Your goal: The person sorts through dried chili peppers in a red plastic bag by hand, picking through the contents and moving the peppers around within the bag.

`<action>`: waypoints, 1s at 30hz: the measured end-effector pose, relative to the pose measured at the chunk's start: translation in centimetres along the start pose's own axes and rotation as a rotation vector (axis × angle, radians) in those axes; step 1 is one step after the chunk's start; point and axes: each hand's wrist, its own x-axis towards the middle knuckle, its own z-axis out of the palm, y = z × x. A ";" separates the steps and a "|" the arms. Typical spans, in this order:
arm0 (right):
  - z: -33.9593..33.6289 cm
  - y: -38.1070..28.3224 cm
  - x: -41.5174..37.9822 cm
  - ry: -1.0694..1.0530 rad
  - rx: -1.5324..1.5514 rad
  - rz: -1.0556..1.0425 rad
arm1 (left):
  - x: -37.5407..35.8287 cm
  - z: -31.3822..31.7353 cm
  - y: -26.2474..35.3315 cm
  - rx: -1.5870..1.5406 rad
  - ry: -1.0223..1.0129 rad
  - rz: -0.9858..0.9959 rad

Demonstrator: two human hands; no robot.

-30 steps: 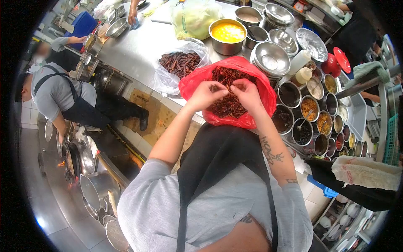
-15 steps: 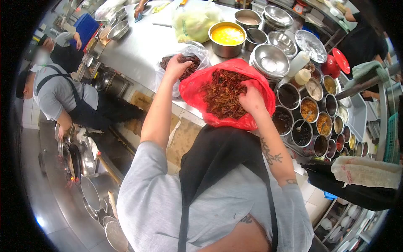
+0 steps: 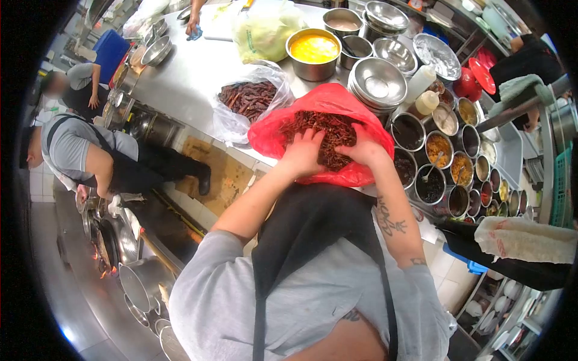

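Counter (image 3: 186,75): bowls (image 3: 380,84) beside red bag (image 3: 338,100)

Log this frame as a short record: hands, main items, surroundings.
Left hand: fingers spread on dried chillies
Right hand: opposite side, same chillies
Red bag: open, holding them
Clear bag: beside it, left, with larger dark-red chillies
Pot: beyond, yellow contents
Metal bowls: stacked, right of pot
Worktable: pale, shiny
Co-worker: far left, grey shirt, dark apron
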 end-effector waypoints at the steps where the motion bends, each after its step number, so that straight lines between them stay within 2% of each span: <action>1: 0.2 0.2 -0.3 0.011 -0.015 -0.012 | -0.3 -0.6 0.9 0.014 -0.096 -0.052; 2: 0.3 0.3 -0.3 -0.053 -0.042 -0.020 | -0.5 -0.8 1.5 0.027 -0.191 -0.105; 5: -1.0 -1.0 -0.4 -0.247 -0.092 -0.036 | -0.2 -1.0 1.9 0.047 -0.291 -0.118; 8: -1.2 -1.3 -0.1 -0.416 -0.057 -0.017 | -0.5 -0.7 2.3 0.052 -0.290 -0.075; 11: -0.1 -1.4 -0.8 -0.319 -0.079 -0.058 | -1.0 -0.7 2.4 0.059 -0.274 -0.048; 12: 0.7 -1.8 -1.1 -0.298 -0.173 -0.001 | -1.2 -0.8 2.5 0.043 -0.265 -0.051; 15: 1.2 -1.9 -1.4 -0.228 -0.187 -0.007 | -1.2 0.4 2.2 -0.007 -0.211 -0.067; 18: 0.8 -1.3 0.2 -0.286 0.004 0.091 | 0.0 1.0 0.8 -0.179 -0.103 -0.042; 19: 0.5 -1.0 0.3 -0.209 0.095 0.031 | 0.5 1.7 -0.3 -0.303 0.034 0.028; 21: 0.1 -0.7 0.4 -0.063 0.275 -0.092 | 1.2 -0.2 -1.6 -0.622 -0.003 0.093; 22: -1.3 -2.2 -0.3 -0.116 0.481 0.094 | 1.3 -1.7 -1.4 -0.850 -0.061 0.003; 23: -1.3 -2.4 0.0 0.012 0.437 -0.093 | 1.7 -1.7 -1.6 -1.114 -0.032 0.031; 25: -2.1 -3.7 -0.6 -0.026 0.898 -0.043 | 2.0 -3.4 -2.0 -1.169 -0.077 0.049; 27: -2.8 -3.6 -0.6 0.038 0.788 -0.016 | 2.1 -4.7 -3.0 -0.760 0.016 0.028; 30: -1.2 -1.3 1.2 0.249 0.655 -0.039 | 2.0 -5.2 -3.7 -0.679 0.033 -0.079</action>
